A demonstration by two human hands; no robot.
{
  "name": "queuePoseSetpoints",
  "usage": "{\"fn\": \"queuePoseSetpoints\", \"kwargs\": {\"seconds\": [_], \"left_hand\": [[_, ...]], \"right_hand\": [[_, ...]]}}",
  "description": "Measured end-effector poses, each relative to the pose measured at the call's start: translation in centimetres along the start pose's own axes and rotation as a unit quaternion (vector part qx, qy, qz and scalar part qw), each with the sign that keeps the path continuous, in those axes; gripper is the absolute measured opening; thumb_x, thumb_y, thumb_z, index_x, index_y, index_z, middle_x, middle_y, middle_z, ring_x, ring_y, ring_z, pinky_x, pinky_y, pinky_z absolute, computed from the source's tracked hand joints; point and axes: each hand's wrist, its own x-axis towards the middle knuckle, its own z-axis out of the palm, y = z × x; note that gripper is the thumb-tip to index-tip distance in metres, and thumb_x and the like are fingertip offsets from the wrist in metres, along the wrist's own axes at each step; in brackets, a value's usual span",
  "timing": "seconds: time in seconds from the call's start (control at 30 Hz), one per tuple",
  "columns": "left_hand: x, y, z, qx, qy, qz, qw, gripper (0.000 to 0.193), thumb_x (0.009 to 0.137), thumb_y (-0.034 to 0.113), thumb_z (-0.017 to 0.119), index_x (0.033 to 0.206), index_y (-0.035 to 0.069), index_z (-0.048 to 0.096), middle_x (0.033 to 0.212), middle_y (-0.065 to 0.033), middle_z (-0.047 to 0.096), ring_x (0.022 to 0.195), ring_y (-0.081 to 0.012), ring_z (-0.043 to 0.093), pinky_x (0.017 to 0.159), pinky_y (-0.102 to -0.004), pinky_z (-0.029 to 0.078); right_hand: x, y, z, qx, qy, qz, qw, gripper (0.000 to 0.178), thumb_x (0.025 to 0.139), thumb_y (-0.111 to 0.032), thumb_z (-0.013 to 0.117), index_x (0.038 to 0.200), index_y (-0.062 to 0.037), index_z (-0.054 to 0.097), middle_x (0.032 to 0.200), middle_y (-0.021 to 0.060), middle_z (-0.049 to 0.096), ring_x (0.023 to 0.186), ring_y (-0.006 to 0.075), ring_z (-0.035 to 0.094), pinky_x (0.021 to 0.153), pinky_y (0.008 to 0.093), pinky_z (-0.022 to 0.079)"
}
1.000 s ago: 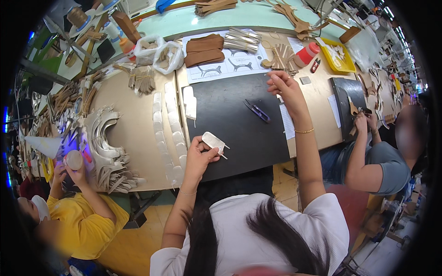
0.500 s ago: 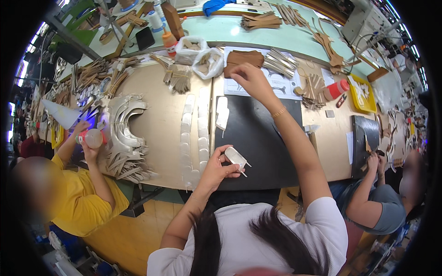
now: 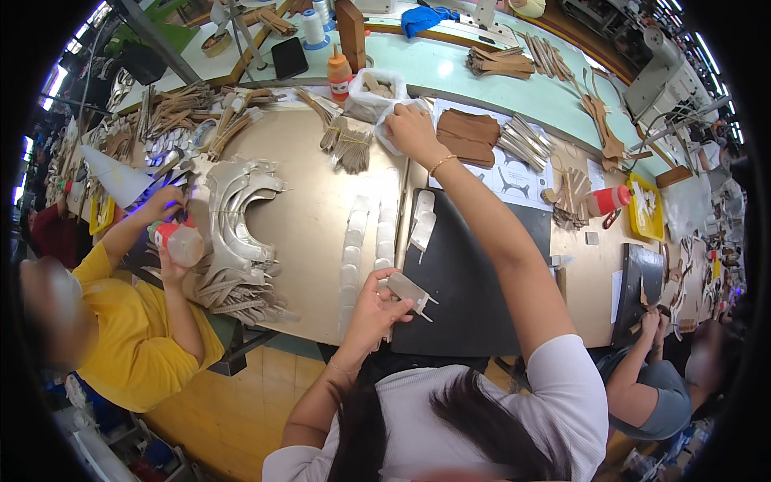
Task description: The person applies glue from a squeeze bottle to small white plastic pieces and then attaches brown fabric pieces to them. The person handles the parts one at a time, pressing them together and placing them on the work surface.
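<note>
In my left hand [image 3: 373, 315], a small silvery leather piece [image 3: 407, 292] with thin strips sticking out of its end is pinched between thumb and fingers, over the near left edge of the black mat [image 3: 474, 297]. My right arm stretches far forward. The right hand [image 3: 415, 135] is at a white plastic bag [image 3: 384, 138], its fingertips bent down at the bag's mouth and partly hidden. Beside it stands another white bag [image 3: 376, 103] with small tan pieces inside. A few overlapping silvery pieces [image 3: 422, 221] lie on the mat's left edge.
Two rows of silvery pieces [image 3: 352, 249] lie left of the mat. Brown leather pieces [image 3: 466, 136] and silvery strips [image 3: 526, 142] rest on printed sheets. An orange-topped bottle [image 3: 339, 76] stands behind. Co-workers sit at both sides, one in a yellow shirt [image 3: 148, 333] holding a bottle.
My right hand has moved left, from over the brown leather stack to the plastic bag. The left hand keeps its piece, now turned slightly. The whole view has shifted a little.
</note>
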Motion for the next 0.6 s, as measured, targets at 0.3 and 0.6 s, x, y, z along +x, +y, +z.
{"fn": "queuePoseSetpoints", "kwargs": {"seconds": [0.3,0.6], "left_hand": [[-0.5,1.0,-0.1,-0.002,-0.008,0.018,1.000,0.058,0.080,-0.004,0.061,0.129,0.006,0.032,0.099,-0.0136,0.061,0.082,-0.0179,0.064,0.065,-0.0266,0.055],[-0.7,1.0,2.2,0.021,-0.041,0.019,0.999,0.059,0.081,-0.003,0.062,0.131,0.004,0.031,0.097,-0.0135,0.061,0.082,-0.0188,0.065,0.065,-0.0257,0.056]], "right_hand": [[-6.1,2.0,-10.2,0.409,0.018,0.191,0.892,0.029,0.081,-0.018,0.064,0.107,-0.0046,0.064,0.075,0.0053,0.060,0.069,0.0132,0.056,0.064,0.0264,0.046],[-19.2,-4.6,-34.3,0.856,0.007,-0.060,0.513,0.014,0.088,-0.010,0.059,0.079,-0.0046,0.049,0.077,0.0116,0.053,0.048,0.0160,0.051,0.041,0.0271,0.037]]}}
